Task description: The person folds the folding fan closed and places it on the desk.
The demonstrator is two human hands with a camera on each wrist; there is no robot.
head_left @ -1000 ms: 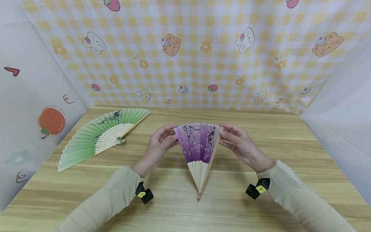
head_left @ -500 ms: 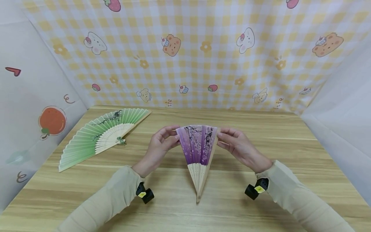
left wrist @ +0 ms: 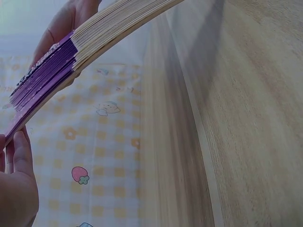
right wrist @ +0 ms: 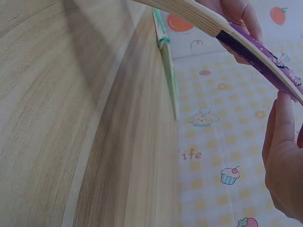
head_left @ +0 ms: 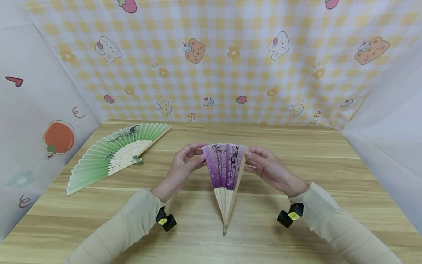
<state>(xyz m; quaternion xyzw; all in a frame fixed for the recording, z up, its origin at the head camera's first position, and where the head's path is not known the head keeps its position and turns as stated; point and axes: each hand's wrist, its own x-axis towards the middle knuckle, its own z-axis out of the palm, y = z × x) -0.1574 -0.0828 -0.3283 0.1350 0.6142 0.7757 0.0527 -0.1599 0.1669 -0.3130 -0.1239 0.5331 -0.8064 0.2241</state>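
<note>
The left hand [head_left: 184, 161] pinches the purple fan [head_left: 223, 165] at eleven o'clock, the right hand [head_left: 268, 167] at one, holding it part-open above the table [head_left: 263, 242], pivot [head_left: 225, 228] toward six. It should be light, its thin ribs [head_left: 224, 201] fragile (the sturdier outer edges seem the best hold). The green fan [head_left: 86, 165] lies spread toward ten, well apart, not in the way.

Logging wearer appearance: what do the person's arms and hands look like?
The left sleeve and right sleeve are cream, wrist-length. The left wrist camera and right wrist camera are black, each with a yellow label. The left hand and right hand are gloveless.
</note>
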